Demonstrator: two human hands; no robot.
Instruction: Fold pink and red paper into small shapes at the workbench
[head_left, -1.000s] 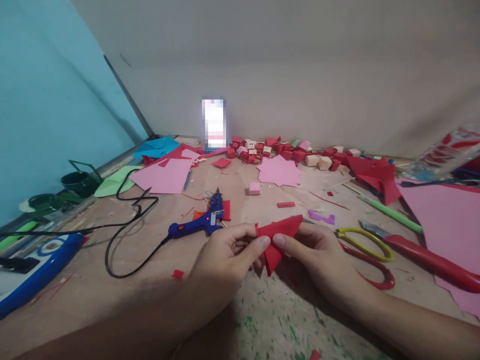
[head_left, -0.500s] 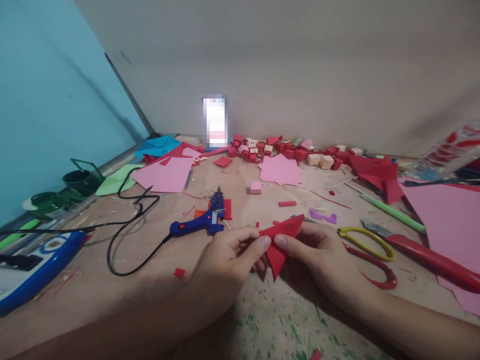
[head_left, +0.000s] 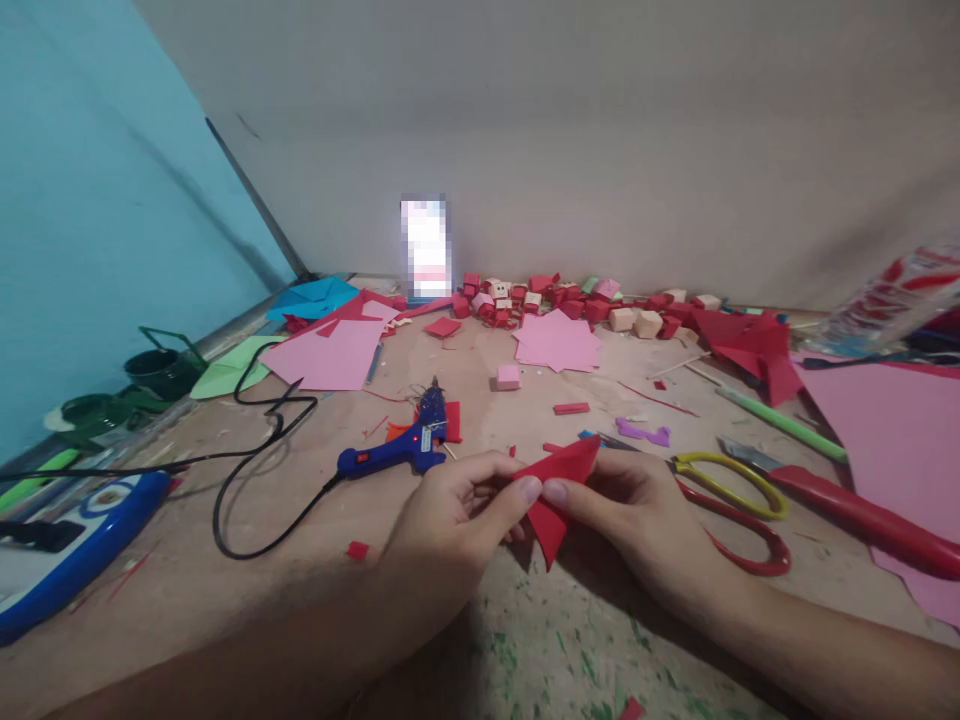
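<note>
A folded piece of red paper (head_left: 553,515) is held between both hands over the front edge of the table, one point up to the right and one hanging down. My left hand (head_left: 461,515) pinches it from the left, thumb on the near face. From the right, my right hand (head_left: 637,500) grips it the same way, and the two thumb tips nearly meet. Most of the fingers behind the paper are hidden. A blue glue gun (head_left: 394,448) lies beyond my left hand. Scissors with yellow and red handles (head_left: 750,490) rest beside my right hand.
Small red, pink and cream paper cubes (head_left: 570,300) are heaped at the back wall near a lit phone (head_left: 426,245). Pink sheets (head_left: 337,350), a red-handled cutter (head_left: 862,510), a green pen (head_left: 780,422) and a black cord (head_left: 217,500) lie around. A pink cube (head_left: 508,377) sits mid-table.
The thumbs have come closer together on the red paper, my right thumb shifting left. The whole view has moved slightly; the tabletop items stay as they were.
</note>
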